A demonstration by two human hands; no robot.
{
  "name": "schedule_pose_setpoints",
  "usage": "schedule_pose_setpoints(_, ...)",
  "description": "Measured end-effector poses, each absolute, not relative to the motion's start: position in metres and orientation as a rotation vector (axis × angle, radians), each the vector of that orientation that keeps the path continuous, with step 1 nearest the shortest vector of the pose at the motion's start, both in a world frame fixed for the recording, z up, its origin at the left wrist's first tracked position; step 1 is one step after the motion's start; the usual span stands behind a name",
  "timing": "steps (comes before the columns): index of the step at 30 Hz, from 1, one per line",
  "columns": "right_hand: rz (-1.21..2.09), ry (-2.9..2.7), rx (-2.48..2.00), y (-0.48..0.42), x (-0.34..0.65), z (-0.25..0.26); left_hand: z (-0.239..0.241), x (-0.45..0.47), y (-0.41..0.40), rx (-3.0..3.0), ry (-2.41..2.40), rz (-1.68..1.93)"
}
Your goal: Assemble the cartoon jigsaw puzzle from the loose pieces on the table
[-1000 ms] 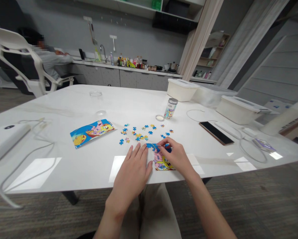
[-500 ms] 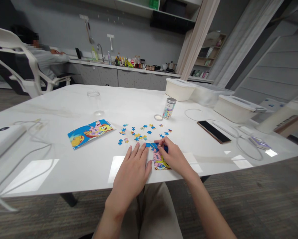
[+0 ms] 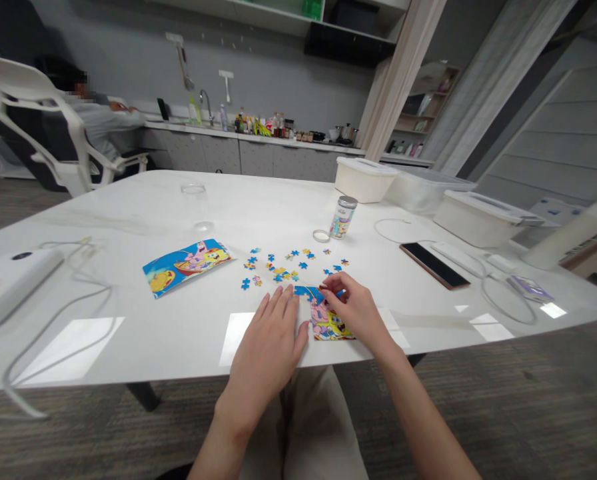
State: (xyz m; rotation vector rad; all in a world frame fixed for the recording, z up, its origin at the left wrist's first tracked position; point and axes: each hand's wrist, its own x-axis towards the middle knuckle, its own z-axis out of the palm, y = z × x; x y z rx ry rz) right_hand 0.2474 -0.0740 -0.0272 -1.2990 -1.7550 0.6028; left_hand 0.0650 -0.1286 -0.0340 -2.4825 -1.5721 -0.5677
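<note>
A partly assembled cartoon jigsaw puzzle lies near the table's front edge. My left hand rests flat beside its left side, fingers stretched, with the fingertips near the blue top-left corner. Over the puzzle's upper right, my right hand pinches a small jigsaw piece between thumb and fingers, and hides part of the picture. Several loose jigsaw pieces are scattered just beyond both hands. To the left lies a folded picture sheet with the same kind of cartoon figures.
A printed can with a metal lid stands behind the pieces, beside a small ring-shaped lid. A clear jar is farther left. On the right are a phone, cables and white bins. A person sits at the far counter.
My right hand has lifted slightly off the puzzle, uncovering more of the yellow figure, and the pinched piece shows its reddish side. My left hand stays flat. The view has shifted slightly.
</note>
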Motion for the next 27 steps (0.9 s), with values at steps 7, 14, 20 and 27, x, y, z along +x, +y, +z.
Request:
schedule_pose_setpoints(7, 0.694, -1.714, -1.296, -0.074, 0.248, -0.029, -0.030, 0.066, -0.130, -2.492, -1.573, -0.565)
schedule_pose_setpoints(14, 0.662, -1.770, -1.242, -0.077, 0.246, -0.027, -0.031, 0.064, -0.129, -2.516, -1.543, -0.649)
schedule_pose_setpoints(20, 0.655, -1.838, -1.188, -0.078, 0.244, -0.025, -0.029, 0.060, -0.129, -2.603, -1.382, -0.732)
schedule_pose_setpoints(27, 0.718, -1.921, -1.115, -0.083, 0.242, -0.018, -0.033, 0.057, -0.127, -2.668, -1.297, -0.722)
